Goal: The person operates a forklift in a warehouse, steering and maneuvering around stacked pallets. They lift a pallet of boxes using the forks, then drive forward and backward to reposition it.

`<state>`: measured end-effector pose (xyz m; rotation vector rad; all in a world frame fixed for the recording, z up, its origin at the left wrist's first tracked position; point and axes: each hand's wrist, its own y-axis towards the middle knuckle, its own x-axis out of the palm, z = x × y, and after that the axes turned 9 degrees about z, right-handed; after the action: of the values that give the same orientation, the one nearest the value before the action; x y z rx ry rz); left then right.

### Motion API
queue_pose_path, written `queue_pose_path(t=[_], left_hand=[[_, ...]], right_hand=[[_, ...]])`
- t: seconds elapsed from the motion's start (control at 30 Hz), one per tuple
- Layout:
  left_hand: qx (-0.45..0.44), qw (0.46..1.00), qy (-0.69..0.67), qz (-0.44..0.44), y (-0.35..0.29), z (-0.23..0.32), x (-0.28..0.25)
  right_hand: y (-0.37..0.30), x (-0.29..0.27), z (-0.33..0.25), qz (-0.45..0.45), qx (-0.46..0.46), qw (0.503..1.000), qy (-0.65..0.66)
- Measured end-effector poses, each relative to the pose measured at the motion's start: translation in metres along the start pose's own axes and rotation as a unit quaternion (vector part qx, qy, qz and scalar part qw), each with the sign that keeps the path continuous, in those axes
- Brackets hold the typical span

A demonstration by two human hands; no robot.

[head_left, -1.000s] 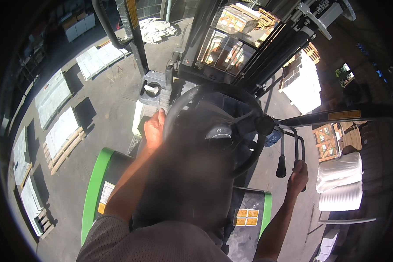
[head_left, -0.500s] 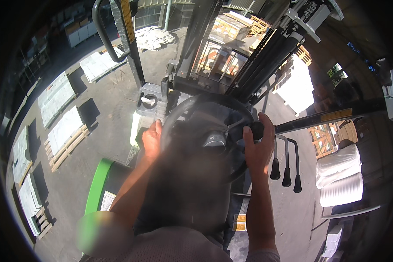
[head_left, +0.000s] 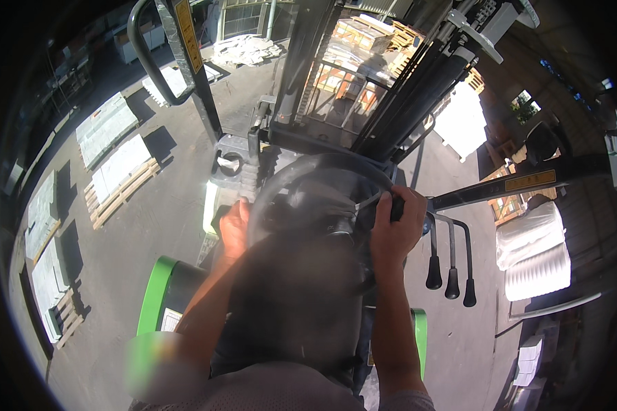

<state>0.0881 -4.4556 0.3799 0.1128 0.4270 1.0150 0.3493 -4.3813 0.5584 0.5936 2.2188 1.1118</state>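
I am seated at a forklift's black steering wheel (head_left: 325,162). My left hand (head_left: 234,229) is closed on the left side of its rim, fingertips partly hidden. On the right side, my right hand (head_left: 401,222) wraps around the black steering knob, which the fingers mostly cover. Just right of that hand stand three black-tipped control levers (head_left: 452,282), untouched. A dark, blurred patch hides the lower part of the wheel.
The lift mast (head_left: 418,103) rises ahead, with crates and pallets (head_left: 363,38) beyond it. Slabs on wooden pallets (head_left: 123,171) line the left floor. White wrapped rolls (head_left: 533,253) lie at right. A bar (head_left: 528,181) crosses at right; a grab handle (head_left: 144,58) is upper left.
The surroundings have shifted in view, with the nearer left pallets now farther right and the right-hand rolls slightly higher. My right hand has moved a little left, its fingers curling tighter over the knob.
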Motion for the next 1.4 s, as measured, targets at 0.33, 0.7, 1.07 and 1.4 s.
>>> queue_pose_path(t=[0.33,0.7,1.07,1.4], left_hand=[[0.011,0.999,-0.003,0.045,-0.090,0.067,-0.018],[0.051,0.997,-0.002,0.054,-0.185,0.137,-0.003],[0.074,0.993,0.026,0.083,-0.229,0.110,-0.045],[0.089,0.994,0.001,0.063,-0.275,0.094,-0.078]], right_hand=[[0.006,-0.069,0.003,0.013,-0.039,0.999,-0.002],[0.019,-0.115,0.004,-0.085,-0.118,0.989,0.032],[-0.036,-0.150,-0.028,-0.109,-0.150,0.978,0.097],[-0.101,-0.194,-0.087,-0.145,-0.110,0.977,0.110]])
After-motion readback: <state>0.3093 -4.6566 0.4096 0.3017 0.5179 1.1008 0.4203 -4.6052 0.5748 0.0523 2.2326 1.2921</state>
